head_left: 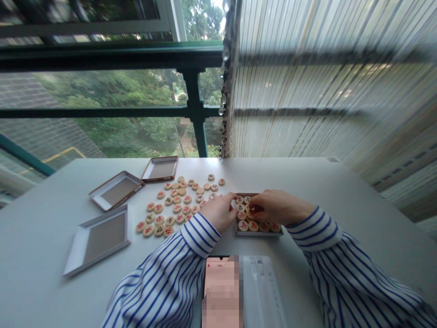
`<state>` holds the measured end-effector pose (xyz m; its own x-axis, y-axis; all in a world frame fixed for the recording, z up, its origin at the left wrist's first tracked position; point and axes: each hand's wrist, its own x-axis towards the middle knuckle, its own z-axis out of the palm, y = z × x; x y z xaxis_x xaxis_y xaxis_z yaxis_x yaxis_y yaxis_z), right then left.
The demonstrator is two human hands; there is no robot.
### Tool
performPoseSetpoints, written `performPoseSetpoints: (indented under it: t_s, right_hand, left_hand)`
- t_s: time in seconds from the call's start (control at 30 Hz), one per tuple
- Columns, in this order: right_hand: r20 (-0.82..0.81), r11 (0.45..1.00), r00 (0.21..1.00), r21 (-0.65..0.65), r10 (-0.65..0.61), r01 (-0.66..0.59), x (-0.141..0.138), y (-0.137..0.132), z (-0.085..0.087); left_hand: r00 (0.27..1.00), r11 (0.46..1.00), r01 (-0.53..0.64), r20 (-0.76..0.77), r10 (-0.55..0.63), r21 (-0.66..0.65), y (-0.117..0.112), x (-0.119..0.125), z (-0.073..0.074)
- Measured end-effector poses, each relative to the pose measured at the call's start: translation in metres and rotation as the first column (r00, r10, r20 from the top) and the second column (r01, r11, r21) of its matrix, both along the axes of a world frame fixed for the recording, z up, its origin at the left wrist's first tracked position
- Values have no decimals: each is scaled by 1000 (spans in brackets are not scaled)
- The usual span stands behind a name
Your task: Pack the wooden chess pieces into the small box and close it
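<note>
A small shallow box (259, 233) lies on the white table (341, 191) in front of me, with several round wooden game pieces (253, 226) marked in red packed inside. My left hand (220, 210) rests curled at the box's left edge, its fingertips touching the near corner. My right hand (275, 207) is curled over the box, its fingers pinched down among the pieces inside. Several more round pieces (177, 200), red and black marked, lie loose on the table to the left of my left hand. Both arms wear blue-and-white striped sleeves.
Three empty shallow trays lie at the left: a large one (99, 239) near me, one (116, 189) further back, and one (160, 168) behind the pieces. A phone (220, 282) and a white case (262, 287) sit near the front edge. A green railing and ribbed wall stand behind.
</note>
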<state>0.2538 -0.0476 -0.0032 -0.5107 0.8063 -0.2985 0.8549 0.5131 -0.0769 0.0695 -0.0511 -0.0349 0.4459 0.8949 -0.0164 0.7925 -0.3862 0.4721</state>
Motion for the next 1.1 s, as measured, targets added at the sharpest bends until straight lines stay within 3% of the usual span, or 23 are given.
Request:
performPoseSetpoints:
  t_s: [1.1]
  right_hand:
    - [28,1000,1000,-23,7,-6,-2,-4,5]
  left_hand:
    - [997,1000,2,-79,-2,5,2,3,-6]
